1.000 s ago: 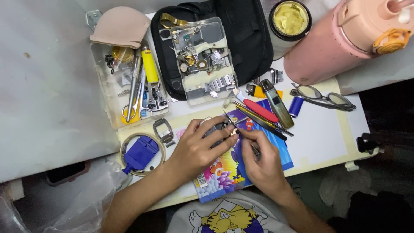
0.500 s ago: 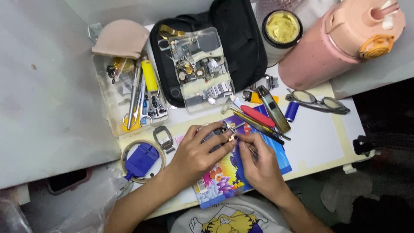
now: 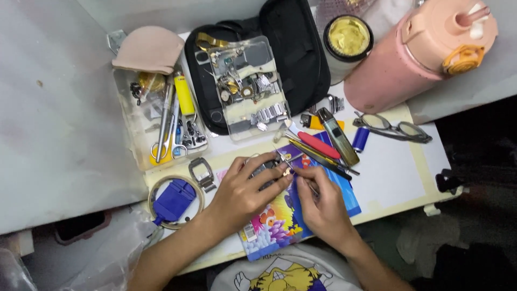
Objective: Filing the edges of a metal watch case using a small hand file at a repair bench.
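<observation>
Clamped on a small dark watch [image 3: 267, 166], the left hand [image 3: 242, 191] steadies it while the right hand [image 3: 323, 207] pinches a thin tool [image 3: 293, 164].

White table [image 3: 398, 178] bears book [image 3: 280, 221], glasses [image 3: 393, 128], bottle [image 3: 420, 54].

Left hand [image 3: 242, 188] curled in a pinching grip, right hand [image 3: 323, 207] likewise, fingertips nearly meeting.

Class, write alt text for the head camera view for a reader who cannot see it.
Two bare hands work over a colourful booklet: the left hand holds a small dark object, the right hand a thin tool. Around them lie a tool tray, glasses and a pink bottle.
</observation>
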